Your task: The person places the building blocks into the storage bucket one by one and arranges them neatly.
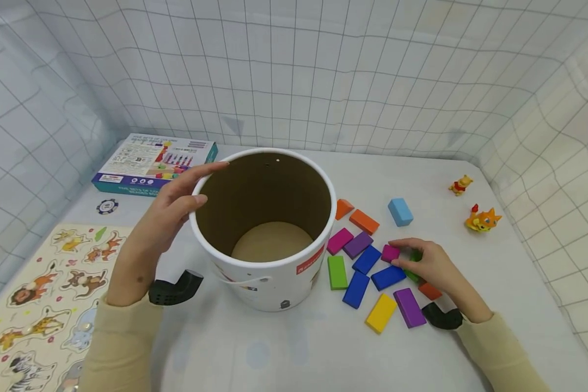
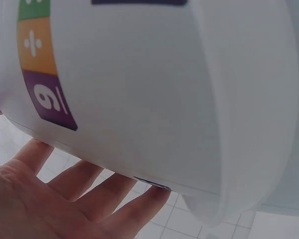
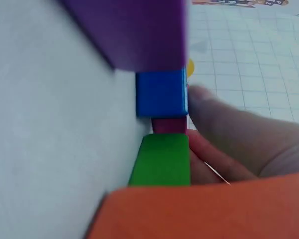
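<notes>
You get bright, even, diffuse light with only faint shadows — the head view bends at its edges, and both wrist views sit too close, soft and blurred.

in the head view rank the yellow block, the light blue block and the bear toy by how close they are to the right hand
1. Yellow block: just left of the right hand, toward the person.
2. Light blue block: beyond the hand, toward the far wall.
3. Bear toy: far right corner.
</notes>
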Available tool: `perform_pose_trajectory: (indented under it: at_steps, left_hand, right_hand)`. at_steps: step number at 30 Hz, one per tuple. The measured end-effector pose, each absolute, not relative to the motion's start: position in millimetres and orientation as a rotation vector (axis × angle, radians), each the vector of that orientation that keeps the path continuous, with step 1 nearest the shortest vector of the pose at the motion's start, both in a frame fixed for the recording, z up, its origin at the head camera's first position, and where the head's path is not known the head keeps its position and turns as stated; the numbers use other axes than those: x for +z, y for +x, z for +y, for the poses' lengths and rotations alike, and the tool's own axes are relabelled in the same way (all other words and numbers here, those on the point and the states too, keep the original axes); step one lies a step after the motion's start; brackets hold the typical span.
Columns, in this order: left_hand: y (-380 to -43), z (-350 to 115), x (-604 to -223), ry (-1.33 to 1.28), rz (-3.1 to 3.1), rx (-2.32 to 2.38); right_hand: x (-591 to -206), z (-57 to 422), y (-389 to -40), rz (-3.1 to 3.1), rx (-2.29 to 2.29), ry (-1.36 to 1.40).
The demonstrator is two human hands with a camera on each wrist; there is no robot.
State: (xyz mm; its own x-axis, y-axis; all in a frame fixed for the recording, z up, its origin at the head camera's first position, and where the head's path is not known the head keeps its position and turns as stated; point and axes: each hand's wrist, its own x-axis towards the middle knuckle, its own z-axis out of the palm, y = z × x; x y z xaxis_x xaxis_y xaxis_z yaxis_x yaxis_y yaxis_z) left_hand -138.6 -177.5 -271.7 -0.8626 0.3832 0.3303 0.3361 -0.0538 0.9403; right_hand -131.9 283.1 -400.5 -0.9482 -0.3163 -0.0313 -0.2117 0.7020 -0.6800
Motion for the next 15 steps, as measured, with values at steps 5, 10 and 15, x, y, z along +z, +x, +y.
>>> perform_pose_trajectory:
  at_steps: [5,10,15]
  left_hand:
    - [-138.3,-177.2,-272.7,0.834,2.126,2.104]
    - [-138.6,-177.2,-273.0,0.822,2.129,2.106]
    - [-139.2,-177.4,-273.3,0.813,2.136,2.095]
  right_hand:
    - [-401.5,282.6,-132.1,2.782,-1.071,-0.42]
    - [-399.1,279.3,-130.7,2.812,-1.009,-0.447]
    - [-396.5,275.8,-130.0,2.849,-0.939,-0.417]
